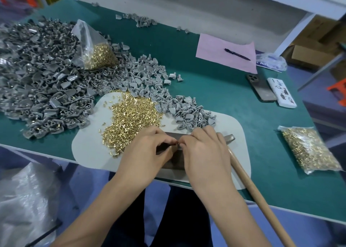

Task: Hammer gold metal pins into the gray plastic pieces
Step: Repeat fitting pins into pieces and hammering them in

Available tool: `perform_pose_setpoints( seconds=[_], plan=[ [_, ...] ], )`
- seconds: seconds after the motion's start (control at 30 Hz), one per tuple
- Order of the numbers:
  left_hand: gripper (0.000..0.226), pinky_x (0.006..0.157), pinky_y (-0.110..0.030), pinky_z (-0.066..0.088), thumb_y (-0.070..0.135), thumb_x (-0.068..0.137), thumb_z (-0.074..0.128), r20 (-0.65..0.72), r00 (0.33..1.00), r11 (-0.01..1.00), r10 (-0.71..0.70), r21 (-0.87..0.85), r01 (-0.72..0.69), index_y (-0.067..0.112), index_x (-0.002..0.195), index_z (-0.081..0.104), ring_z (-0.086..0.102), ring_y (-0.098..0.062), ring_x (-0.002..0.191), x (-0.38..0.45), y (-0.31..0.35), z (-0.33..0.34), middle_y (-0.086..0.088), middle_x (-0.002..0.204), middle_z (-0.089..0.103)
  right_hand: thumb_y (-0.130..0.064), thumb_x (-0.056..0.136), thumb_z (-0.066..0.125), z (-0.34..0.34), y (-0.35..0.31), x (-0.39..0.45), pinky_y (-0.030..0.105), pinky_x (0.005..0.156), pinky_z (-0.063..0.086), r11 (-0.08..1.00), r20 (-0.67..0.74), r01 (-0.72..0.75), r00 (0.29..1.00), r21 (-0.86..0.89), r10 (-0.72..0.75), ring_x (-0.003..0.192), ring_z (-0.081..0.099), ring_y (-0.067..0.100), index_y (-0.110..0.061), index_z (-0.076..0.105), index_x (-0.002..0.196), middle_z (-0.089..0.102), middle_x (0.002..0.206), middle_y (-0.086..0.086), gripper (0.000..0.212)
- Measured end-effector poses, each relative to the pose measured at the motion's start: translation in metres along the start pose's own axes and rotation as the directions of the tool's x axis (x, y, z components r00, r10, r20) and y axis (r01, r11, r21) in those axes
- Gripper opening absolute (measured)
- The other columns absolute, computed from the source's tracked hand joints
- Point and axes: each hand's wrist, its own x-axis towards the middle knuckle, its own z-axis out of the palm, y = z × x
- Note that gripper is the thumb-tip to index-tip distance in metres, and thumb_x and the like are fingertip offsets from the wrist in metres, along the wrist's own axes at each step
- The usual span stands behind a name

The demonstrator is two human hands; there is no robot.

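Both hands meet over a dark metal block [173, 160] at the near edge of the tabletop [262, 115], the block there, I judge, to give a hard anvil under the work. The left hand [148, 149] and right hand [204, 149] have fingers curled, tips together at the middle; each grip seems to pinch something small, probably a pin being seated in a gray piece, but the fingers hide it and I cannot tell what each holds. Just right of the right grip lies the hammer [243, 171], handle toward the person, set down within easy reach while both hands are needed. Under all this is a pale mat [89, 153], likely to cushion blows and keep pins from rolling. Just beyond the left grip lies the loose heap of pins [129, 115], and beyond the right grip the gray pieces [191, 113], each stock close to hand. Farther left, the big pile of pieces [37, 74] carries an open bag [93, 50] of pins. Far right sits a sealed bag [310, 149]; farther off, two phones [262, 87] and a pen [237, 54] on pink paper [215, 50].
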Motion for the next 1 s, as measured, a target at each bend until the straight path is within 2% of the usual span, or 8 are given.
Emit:
perform_pose_setpoints(
  seconds=[0.13, 0.27, 0.47, 0.67, 0.73, 0.83, 0.93, 1.0],
  plan=[
    [0.013, 0.074, -0.039, 0.047, 0.027, 0.086, 0.078, -0.014, 1.0, 1.0, 0.019, -0.005, -0.019, 0.03, 0.099, 0.08, 0.054, -0.008, 0.089, 0.001, -0.002, 0.0, 0.012, 0.085, 0.057, -0.015, 0.067, 0.084, -0.007, -0.005, 0.004, 0.035, 0.071, 0.044, 0.995, 0.062, 0.058, 0.997, -0.082, -0.053, 0.083, 0.061, 0.027, -0.019, 0.073, 0.068, 0.063, 0.073, 0.0, 0.012],
    [0.014, 0.07, -0.038, 0.046, 0.025, 0.085, 0.078, -0.003, 1.0, 1.0, 0.026, 0.012, -0.026, 0.032, 0.097, 0.08, 0.052, -0.006, 0.085, 0.001, -0.003, -0.001, 0.013, 0.081, 0.055, -0.008, 0.061, 0.083, -0.009, -0.009, 0.006, 0.034, 0.067, 0.046, 0.998, 0.096, 0.047, 0.994, -0.044, -0.042, 0.08, 0.063, 0.029, -0.014, 0.071, 0.064, 0.063, 0.07, 0.003, 0.014],
    [0.01, 0.069, -0.039, 0.046, 0.027, 0.086, 0.078, -0.018, 0.999, 0.999, 0.045, 0.008, -0.045, 0.031, 0.095, 0.08, 0.053, -0.009, 0.084, 0.001, -0.002, 0.0, 0.01, 0.081, 0.057, -0.015, 0.088, 0.064, -0.008, 0.001, 0.009, 0.027, 0.072, 0.023, 0.999, 0.177, 0.016, 0.984, 0.046, -0.024, 0.098, 0.051, 0.022, -0.021, 0.074, 0.085, 0.063, 0.088, -0.002, 0.012],
    [0.012, 0.08, -0.033, 0.043, 0.025, 0.086, 0.077, -0.052, 0.998, 0.998, 0.041, 0.054, -0.039, 0.027, 0.098, 0.08, 0.051, -0.011, 0.096, -0.002, -0.002, 0.002, 0.016, 0.089, 0.061, -0.028, 0.095, 0.059, -0.001, 0.007, -0.001, 0.031, 0.063, 0.025, 0.979, 0.111, -0.083, 0.992, 0.185, 0.063, 0.092, 0.049, 0.02, -0.025, 0.074, 0.085, 0.056, 0.078, -0.007, 0.018],
    [0.011, 0.081, -0.035, 0.044, 0.03, 0.087, 0.076, -0.052, 0.998, 0.998, 0.04, 0.054, -0.037, 0.028, 0.097, 0.08, 0.051, -0.011, 0.098, -0.002, -0.001, 0.002, 0.016, 0.09, 0.062, -0.03, 0.094, 0.062, 0.003, 0.011, -0.001, 0.031, 0.062, 0.033, 0.965, 0.104, -0.109, 0.991, 0.237, 0.086, 0.092, 0.051, 0.02, -0.03, 0.076, 0.088, 0.054, 0.075, -0.009, 0.014],
    [0.012, 0.081, -0.039, 0.046, 0.037, 0.087, 0.074, -0.049, 0.998, 0.997, 0.036, 0.064, -0.033, 0.031, 0.097, 0.079, 0.05, -0.011, 0.098, -0.002, -0.001, 0.002, 0.016, 0.09, 0.062, -0.03, 0.091, 0.067, 0.007, 0.016, -0.002, 0.033, 0.064, 0.047, 0.939, 0.087, -0.124, 0.991, 0.322, 0.101, 0.09, 0.053, 0.021, -0.036, 0.078, 0.092, 0.046, 0.069, -0.013, 0.013],
    [0.012, 0.079, -0.04, 0.047, 0.039, 0.086, 0.074, -0.048, 0.998, 0.995, 0.036, 0.094, -0.032, 0.033, 0.096, 0.079, 0.05, -0.011, 0.098, -0.002, -0.001, 0.001, 0.016, 0.09, 0.061, -0.026, 0.089, 0.069, 0.012, 0.015, -0.004, 0.036, 0.065, 0.048, 0.941, 0.034, -0.088, 0.996, 0.326, 0.082, 0.084, 0.054, 0.023, -0.034, 0.077, 0.09, 0.042, 0.067, -0.014, 0.011],
    [0.011, 0.076, -0.036, 0.047, 0.041, 0.087, 0.073, -0.048, 0.998, 0.993, 0.036, 0.116, -0.03, 0.037, 0.096, 0.078, 0.048, -0.01, 0.097, -0.002, 0.0, 0.001, 0.017, 0.09, 0.061, -0.02, 0.089, 0.073, 0.016, 0.019, -0.009, 0.038, 0.072, 0.049, 0.89, -0.017, -0.082, 0.995, 0.448, 0.1, 0.083, 0.055, 0.021, -0.03, 0.079, 0.092, 0.047, 0.07, -0.016, 0.012]
  ],
)
